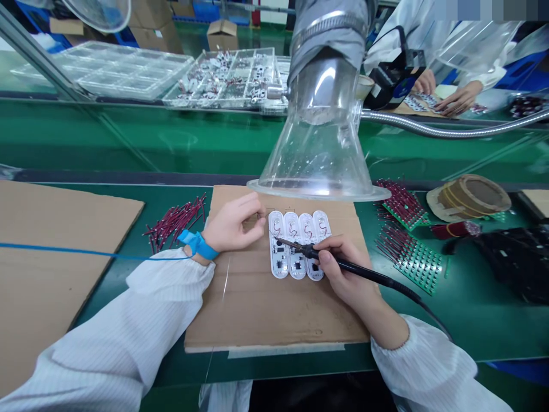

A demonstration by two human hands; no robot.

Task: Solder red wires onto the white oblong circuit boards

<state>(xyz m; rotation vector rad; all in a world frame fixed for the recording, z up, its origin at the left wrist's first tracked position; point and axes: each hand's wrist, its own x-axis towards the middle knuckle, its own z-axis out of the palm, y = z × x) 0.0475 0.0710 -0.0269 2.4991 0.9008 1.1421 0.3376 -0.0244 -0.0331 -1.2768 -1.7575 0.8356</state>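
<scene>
From my remote seat I look down through the head camera at four white oval circuit boards (299, 244) lying side by side, near the middle of a cardboard sheet (274, 315) on a green tabletop (480, 320). Each board already shows a small loop of red and dark wire at its upper end, and dark chips sit on the lower halves. I cannot tell from here how many joints are finished or how many remain. The person's right hand (343, 269) grips a black soldering iron (355, 269) like a pen, its fingers (323, 246) pinching the barrel, with the metal tip on the leftmost board. The left hand (234, 226) rests on the cardboard just beside the boards, its fingers (253, 217) curled, and I cannot tell whether they pinch anything. A blue wrist strap (197, 244) circles that wrist, trailing a thin blue cord. A clear fume extractor hood (317, 149) hangs just above the boards. A loose bundle of red wires (175, 223) lies to the left of the cardboard, and green pegboards (409, 263) bristling with red wires stand to the right. Beyond the glass, a co-worker's hands (458, 97) work over similar parts, near trays of components (223, 77).
</scene>
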